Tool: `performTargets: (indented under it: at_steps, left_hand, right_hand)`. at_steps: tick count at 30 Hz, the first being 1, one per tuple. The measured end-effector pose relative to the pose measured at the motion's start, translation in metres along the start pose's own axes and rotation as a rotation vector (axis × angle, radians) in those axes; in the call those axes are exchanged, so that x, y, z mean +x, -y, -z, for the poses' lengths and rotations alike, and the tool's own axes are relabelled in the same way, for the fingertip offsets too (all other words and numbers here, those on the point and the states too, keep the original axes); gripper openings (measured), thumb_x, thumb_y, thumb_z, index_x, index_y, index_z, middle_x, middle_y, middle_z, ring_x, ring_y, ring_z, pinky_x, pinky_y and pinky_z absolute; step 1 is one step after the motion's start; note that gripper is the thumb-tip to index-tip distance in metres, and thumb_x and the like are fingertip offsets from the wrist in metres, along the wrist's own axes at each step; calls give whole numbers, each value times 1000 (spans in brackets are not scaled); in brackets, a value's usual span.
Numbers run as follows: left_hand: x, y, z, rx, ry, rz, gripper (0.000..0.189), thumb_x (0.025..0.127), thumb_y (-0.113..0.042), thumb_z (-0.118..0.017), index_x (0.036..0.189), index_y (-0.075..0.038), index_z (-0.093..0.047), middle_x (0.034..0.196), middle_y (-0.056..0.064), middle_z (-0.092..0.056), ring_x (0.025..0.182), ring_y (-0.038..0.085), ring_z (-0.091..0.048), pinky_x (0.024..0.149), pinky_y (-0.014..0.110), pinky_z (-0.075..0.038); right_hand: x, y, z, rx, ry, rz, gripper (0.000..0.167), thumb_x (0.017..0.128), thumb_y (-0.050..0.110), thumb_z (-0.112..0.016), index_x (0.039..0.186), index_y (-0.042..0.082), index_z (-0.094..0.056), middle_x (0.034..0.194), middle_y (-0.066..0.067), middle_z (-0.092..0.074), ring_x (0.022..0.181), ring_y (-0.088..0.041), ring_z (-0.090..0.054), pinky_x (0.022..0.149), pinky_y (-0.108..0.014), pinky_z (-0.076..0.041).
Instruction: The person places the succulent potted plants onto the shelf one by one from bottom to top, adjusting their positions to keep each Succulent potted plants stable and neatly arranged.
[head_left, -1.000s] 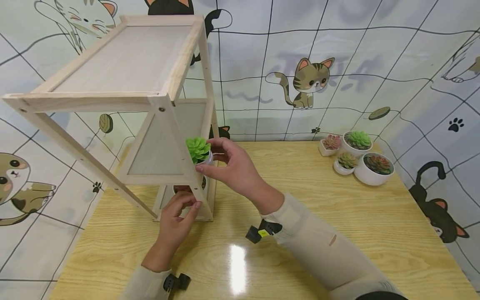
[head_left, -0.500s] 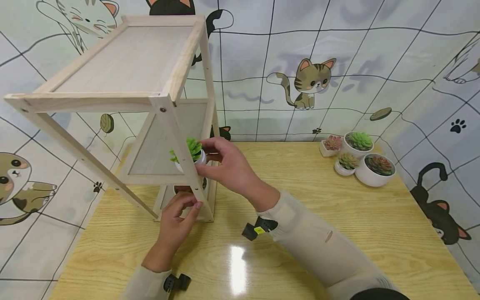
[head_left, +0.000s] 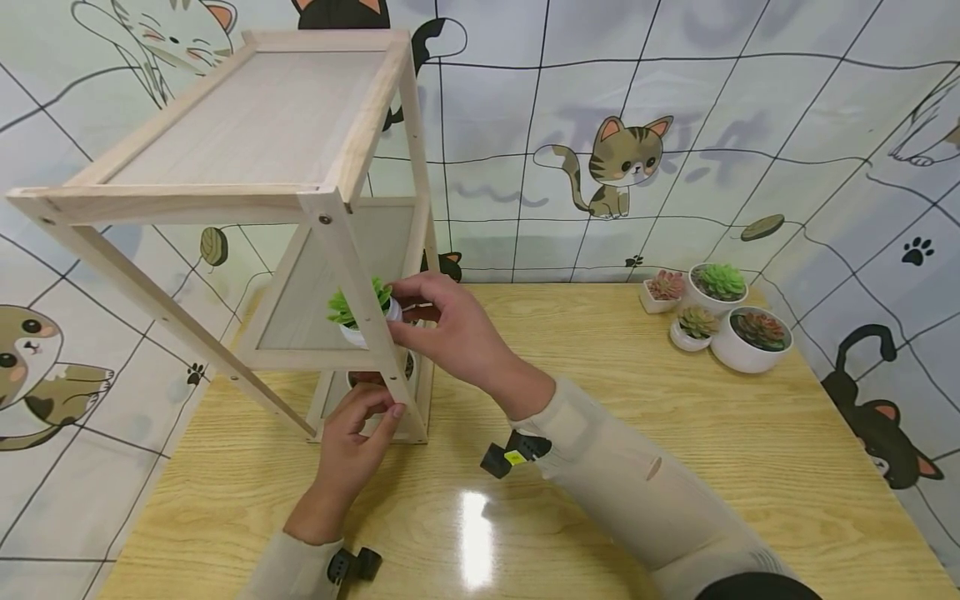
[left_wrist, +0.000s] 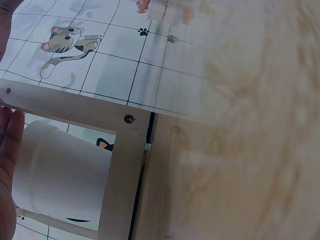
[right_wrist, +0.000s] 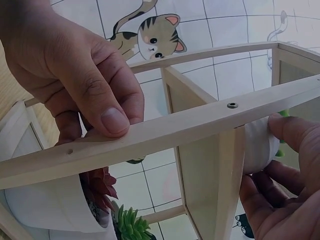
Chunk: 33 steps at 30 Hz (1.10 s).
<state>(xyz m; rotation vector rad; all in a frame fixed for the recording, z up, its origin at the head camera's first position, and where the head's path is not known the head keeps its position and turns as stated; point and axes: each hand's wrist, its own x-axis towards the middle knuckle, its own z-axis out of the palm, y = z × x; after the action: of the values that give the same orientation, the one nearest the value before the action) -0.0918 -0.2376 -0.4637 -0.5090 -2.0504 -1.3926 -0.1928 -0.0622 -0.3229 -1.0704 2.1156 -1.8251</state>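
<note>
My right hand [head_left: 468, 337] holds a small white pot [right_wrist: 260, 142] with a green succulent [head_left: 342, 308] at the middle tier of a wooden shelf rack [head_left: 240, 117]. The rack's front right leg [head_left: 360, 292] partly covers the plant. Lower down, my left hand [head_left: 352, 437] pinches that same leg, its thumb in front. Behind the leg, on the bottom tier, a larger white pot [right_wrist: 45, 205] bears a red succulent [right_wrist: 100, 187], with another green succulent [right_wrist: 131, 223] beside it. A white pot [left_wrist: 60, 175] also shows close to my left fingers in the left wrist view.
Several potted succulents stand grouped at the table's back right, among them a white bowl [head_left: 742, 354] with a reddish plant and a small square pot [head_left: 657, 302]. The wood-grain table [head_left: 570, 358] meets a cat-patterned wall sheet [head_left: 510, 167].
My right hand has moved left, carrying the green potted succulent past the leg and further in over the middle tier. My left hand has stayed on the leg.
</note>
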Motion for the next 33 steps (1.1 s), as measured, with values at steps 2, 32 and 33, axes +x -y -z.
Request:
performTargets:
  at_steps: [2,32,33]
  left_hand:
    - [0,0,0,2,-1,-2,30,84,21,-70,105,1,-71,104,6,-67,104,2,-62,91,13,-56]
    - [0,2,-3,8,-31,-13,23,84,19,-71,101,4,-70,101,2,-67,99,0,-61,88,10,-55]
    - [0,2,-3,4,-33,-17,20,86,17,-72,101,4,-70,101,2,-67,98,1,-61,88,10,-55]
  right_hand:
    - [0,0,0,9,-2,-5,34,96,7,-74,128,-1,-65,127,-14,-60,113,-23,-66,100,-26,-58]
    - [-30,9,23,-32,-136,6,25,99,12,-69,123,3,-68,119,-10,-69,110,-18,-67,98,-39,-60]
    - [-33,9,27,-33,-153,9,25,99,11,-69,123,3,-68,119,-9,-69,110,-18,-66,98,-39,-60]
